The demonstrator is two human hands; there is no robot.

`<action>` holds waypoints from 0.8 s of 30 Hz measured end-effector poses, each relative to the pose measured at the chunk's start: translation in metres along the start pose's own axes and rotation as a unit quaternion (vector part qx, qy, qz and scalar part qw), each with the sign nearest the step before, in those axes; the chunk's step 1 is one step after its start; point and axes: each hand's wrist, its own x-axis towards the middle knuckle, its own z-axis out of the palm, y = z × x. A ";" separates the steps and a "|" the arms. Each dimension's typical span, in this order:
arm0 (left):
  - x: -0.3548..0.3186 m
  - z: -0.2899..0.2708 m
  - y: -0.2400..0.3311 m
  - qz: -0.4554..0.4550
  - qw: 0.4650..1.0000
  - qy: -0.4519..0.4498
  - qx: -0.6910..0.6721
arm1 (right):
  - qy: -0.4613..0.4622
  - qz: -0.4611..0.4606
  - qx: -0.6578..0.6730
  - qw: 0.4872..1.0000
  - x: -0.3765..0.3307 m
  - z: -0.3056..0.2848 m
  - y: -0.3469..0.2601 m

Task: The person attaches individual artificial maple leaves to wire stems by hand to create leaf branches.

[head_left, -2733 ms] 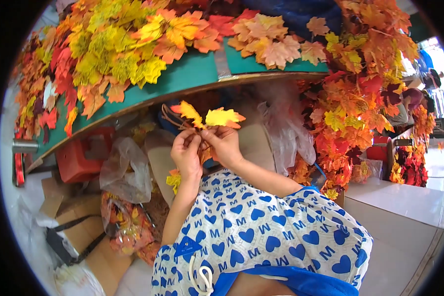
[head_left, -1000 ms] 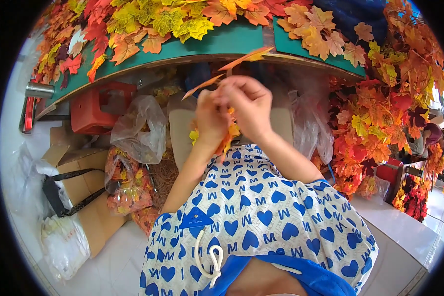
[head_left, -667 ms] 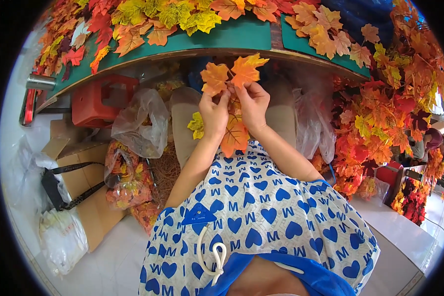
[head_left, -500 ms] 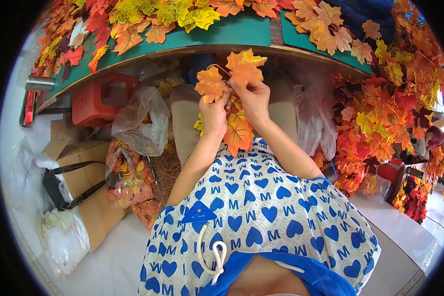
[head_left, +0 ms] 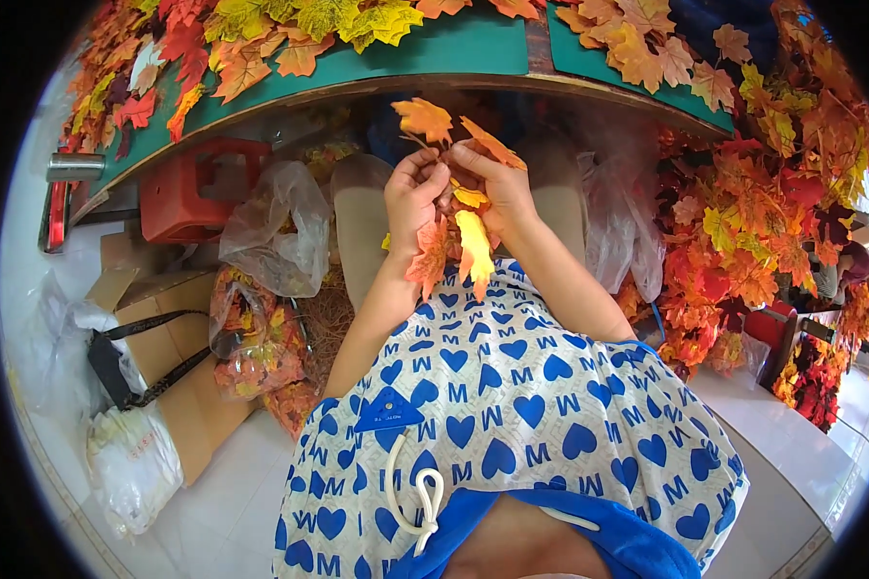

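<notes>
Over my lap: both hands pinched one sprig of fake maple leaves.
Left hand: gripping, seemingly the stem.
Right hand: clasping leaves.
Risk: a hard tug might tear leaves off.

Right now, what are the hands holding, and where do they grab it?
Both hands, left hand and right hand, hold a sprig of fake autumn leaves near its middle stem, fingers pinched there; leaves stick out above and hang below.
</notes>
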 end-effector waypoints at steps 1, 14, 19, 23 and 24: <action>-0.001 0.002 0.001 0.001 1.000 0.016 -0.007 | 0.022 0.043 0.045 0.998 0.001 0.000 0.000; -0.001 0.000 0.000 0.028 0.999 -0.002 0.030 | -0.048 0.106 0.095 0.989 0.005 -0.011 0.001; -0.004 0.004 0.002 0.039 0.998 -0.003 0.051 | -0.045 0.110 0.121 0.985 0.008 -0.012 0.004; -0.002 0.004 0.000 0.039 0.998 -0.005 0.044 | -0.052 0.129 0.141 0.980 0.011 -0.017 0.005; -0.002 0.004 0.000 0.040 0.998 -0.004 0.045 | -0.047 0.140 0.144 0.978 0.012 -0.017 0.006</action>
